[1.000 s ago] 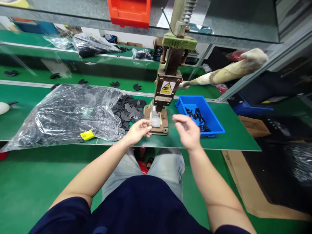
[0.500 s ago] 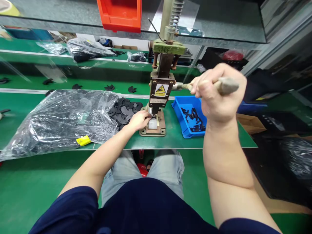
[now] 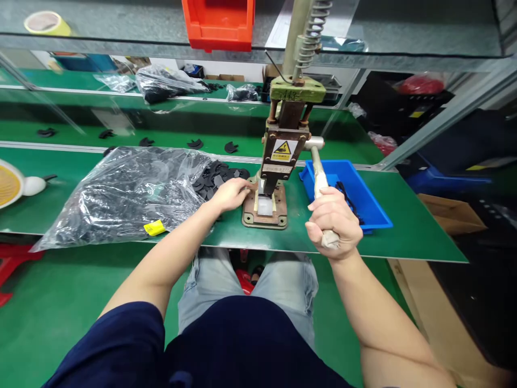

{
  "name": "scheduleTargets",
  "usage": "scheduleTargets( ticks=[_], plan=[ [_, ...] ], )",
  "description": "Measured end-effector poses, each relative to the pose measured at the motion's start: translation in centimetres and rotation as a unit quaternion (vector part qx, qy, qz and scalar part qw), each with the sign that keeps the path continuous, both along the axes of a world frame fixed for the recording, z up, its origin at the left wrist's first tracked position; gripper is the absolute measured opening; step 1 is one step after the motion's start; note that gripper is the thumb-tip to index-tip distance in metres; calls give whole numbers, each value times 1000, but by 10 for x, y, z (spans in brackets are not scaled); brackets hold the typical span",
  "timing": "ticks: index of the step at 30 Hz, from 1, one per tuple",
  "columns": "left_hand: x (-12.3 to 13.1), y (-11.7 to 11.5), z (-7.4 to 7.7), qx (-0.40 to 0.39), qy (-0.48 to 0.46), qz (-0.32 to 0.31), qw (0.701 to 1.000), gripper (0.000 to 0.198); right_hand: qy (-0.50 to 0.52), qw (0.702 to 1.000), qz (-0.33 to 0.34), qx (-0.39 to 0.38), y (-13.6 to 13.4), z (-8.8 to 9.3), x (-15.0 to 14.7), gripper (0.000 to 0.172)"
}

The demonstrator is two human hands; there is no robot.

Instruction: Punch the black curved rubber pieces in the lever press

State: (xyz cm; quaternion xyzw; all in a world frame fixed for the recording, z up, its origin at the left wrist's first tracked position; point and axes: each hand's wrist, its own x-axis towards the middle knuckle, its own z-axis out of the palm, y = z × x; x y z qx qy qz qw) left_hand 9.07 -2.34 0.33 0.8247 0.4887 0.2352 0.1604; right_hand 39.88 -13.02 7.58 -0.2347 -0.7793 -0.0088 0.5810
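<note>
My right hand (image 3: 334, 223) is wrapped round the pale handle of a lever (image 3: 318, 164) on the right side of a hand press (image 3: 285, 145). The lever is pulled down and slopes toward me. The press's dark ram reaches down to a white block (image 3: 265, 205) on the rusty base plate (image 3: 264, 220). Just left of that block, my left hand (image 3: 232, 195) has its fingers stretched out to the base's edge, and nothing shows in them. A small dark piece lies under the ram, mostly hidden. Loose black curved pieces (image 3: 210, 180) are heaped behind my left hand.
A clear plastic bag (image 3: 133, 194) full of black pieces lies left of the press. On the right stands a blue bin (image 3: 363, 202) with black parts. Several curved pieces (image 3: 195, 144) line the green bench behind. An orange bin (image 3: 220, 27) sits on the shelf above.
My right hand has come down and nearer with the lever. The ram sits lower toward the block. My left hand has drawn back slightly left from the block, and the view has shifted.
</note>
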Motion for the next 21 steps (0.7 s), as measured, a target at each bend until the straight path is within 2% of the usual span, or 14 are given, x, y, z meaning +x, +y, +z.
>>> scheduleTargets(
  ticks=[3, 6, 8, 13, 17, 21],
  plan=[
    [-43, 5, 17, 0, 106, 76, 991, 29, 12, 1000, 3, 3, 1, 0, -1, 26],
    [-79, 3, 27, -30, 227, 56, 972, 30, 27, 1000, -1, -2, 2, -3, -2, 28],
    [-93, -3, 29, -50, 283, 40, 957, 37, 35, 999, -6, -6, 2, -5, -2, 28],
    [-106, -10, 22, -80, 327, 49, 940, 57, 46, 999, -10, -15, 1, -5, -4, 27],
    [-105, -6, 20, -91, 340, 29, 936, 55, 49, 999, -9, -7, 1, -3, -6, 26],
    [-99, -3, 22, -71, 372, 1, 925, 51, 51, 999, -11, -6, 2, -3, -7, 25]
  ],
)
